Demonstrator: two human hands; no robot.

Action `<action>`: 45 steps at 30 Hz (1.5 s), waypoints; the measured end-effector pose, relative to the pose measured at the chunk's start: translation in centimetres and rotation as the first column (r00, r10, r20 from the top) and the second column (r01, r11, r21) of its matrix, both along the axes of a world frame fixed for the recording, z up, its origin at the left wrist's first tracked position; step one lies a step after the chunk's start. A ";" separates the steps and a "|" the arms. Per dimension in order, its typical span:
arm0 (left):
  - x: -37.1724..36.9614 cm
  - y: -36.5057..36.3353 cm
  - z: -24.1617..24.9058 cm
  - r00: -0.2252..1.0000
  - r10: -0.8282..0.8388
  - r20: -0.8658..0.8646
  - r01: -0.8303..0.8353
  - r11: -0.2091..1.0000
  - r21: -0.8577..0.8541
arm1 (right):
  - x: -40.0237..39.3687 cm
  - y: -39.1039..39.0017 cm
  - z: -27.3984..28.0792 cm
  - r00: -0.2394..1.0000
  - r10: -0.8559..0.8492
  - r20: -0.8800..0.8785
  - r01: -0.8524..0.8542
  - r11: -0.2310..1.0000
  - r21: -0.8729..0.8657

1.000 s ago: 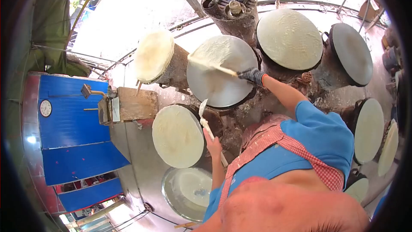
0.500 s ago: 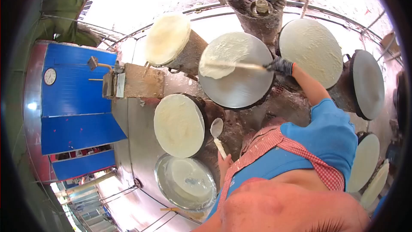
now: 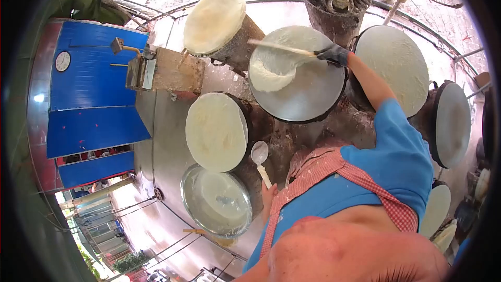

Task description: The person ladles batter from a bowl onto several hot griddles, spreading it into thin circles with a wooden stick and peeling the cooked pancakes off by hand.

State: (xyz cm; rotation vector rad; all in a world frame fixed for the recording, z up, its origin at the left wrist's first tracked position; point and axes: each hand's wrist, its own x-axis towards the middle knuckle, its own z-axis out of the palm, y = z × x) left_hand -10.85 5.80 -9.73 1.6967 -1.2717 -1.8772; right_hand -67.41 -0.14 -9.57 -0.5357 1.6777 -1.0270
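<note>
My right hand [image 3: 332, 55], in a dark glove, is closed round a long wooden batter spreader [image 3: 284, 47]. The spreader reaches across a round griddle [image 3: 313, 94], where a thin film and a thicker curved band of pale batter [image 3: 274, 79] lie on the left half. My left hand [image 3: 269, 194] is low beside the checked apron, wrapped round the batter-coated handle of a ladle [image 3: 259, 152]. Its bowl points up, away from me. Left of the ladle stands a wide metal basin [image 3: 189, 198] holding pale batter.
More batter-covered griddles stand at left [image 3: 217, 132], upper left [image 3: 215, 22] and right [image 3: 394, 68]. A bare-looking griddle [image 3: 452, 125] is farther right. A sooty drum [image 3: 334, 10] stands behind the middle griddle. A wooden box [image 3: 175, 73] is by the blue wall.
My right hand has swept the spreader toward the griddle's far side, turning the batter patch into a curved band. The whole view has shifted slightly. The ladle stays in my left hand.
</note>
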 end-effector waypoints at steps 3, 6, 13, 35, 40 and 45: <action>1.6 0.7 -1.9 0.994 0.094 -0.047 -0.089 0.992 0.090 | 1.4 -0.1 0.6 0.948 0.314 -0.052 -0.314 0.949 0.010; 0.9 1.7 -1.0 0.983 0.180 -0.043 -0.170 0.970 0.175 | -0.2 4.5 -4.2 0.915 0.373 0.154 -0.397 0.901 0.174; 1.7 3.0 -0.9 0.970 0.224 -0.094 -0.203 0.960 0.192 | -0.9 -5.3 -1.3 0.934 0.317 -0.162 -0.305 0.948 0.096; 11.9 6.1 -4.3 0.951 0.306 -0.051 -0.270 0.897 0.349 | -5.8 14.4 0.1 0.381 0.917 -0.116 -0.666 0.360 0.654; 14.7 2.9 -2.9 0.865 0.461 -0.197 -0.193 0.669 0.718 | 5.2 38.5 0.2 0.817 0.448 -0.363 -0.128 0.754 0.644; 18.2 0.8 -1.9 0.832 0.402 -0.383 0.012 0.676 0.737 | 29.6 25.4 -7.2 0.784 -0.454 -0.423 0.283 0.869 -0.407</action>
